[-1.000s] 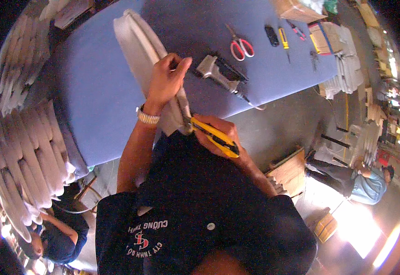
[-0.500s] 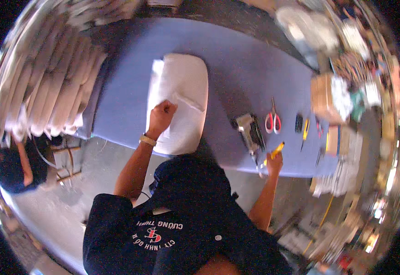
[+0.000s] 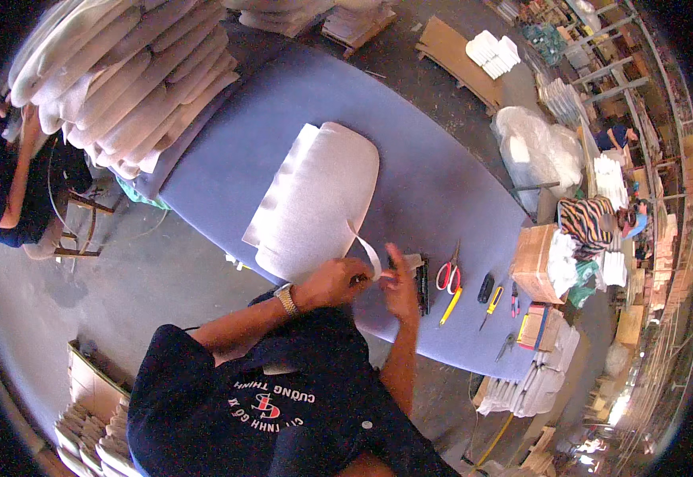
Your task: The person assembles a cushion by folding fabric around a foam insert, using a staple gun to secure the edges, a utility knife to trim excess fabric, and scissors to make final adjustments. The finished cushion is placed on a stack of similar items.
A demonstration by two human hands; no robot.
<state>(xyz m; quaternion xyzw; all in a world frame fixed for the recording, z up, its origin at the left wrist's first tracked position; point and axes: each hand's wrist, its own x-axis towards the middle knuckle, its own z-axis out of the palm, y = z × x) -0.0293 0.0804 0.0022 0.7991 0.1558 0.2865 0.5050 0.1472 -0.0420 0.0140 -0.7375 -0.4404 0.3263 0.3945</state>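
Two hands [image 3: 370,282] pinching white strip [image 3: 365,246], grey seat pad [image 3: 315,199] beside

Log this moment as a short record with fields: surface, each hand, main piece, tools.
surface: blue padded table
left hand: pinching a thin white strip
right hand: on the same strip, fingers up
main piece: pale cushion panel, lying flat on the table
tools: staple gun, red scissors, yellow knife, none held
behind: stack of cushion panels
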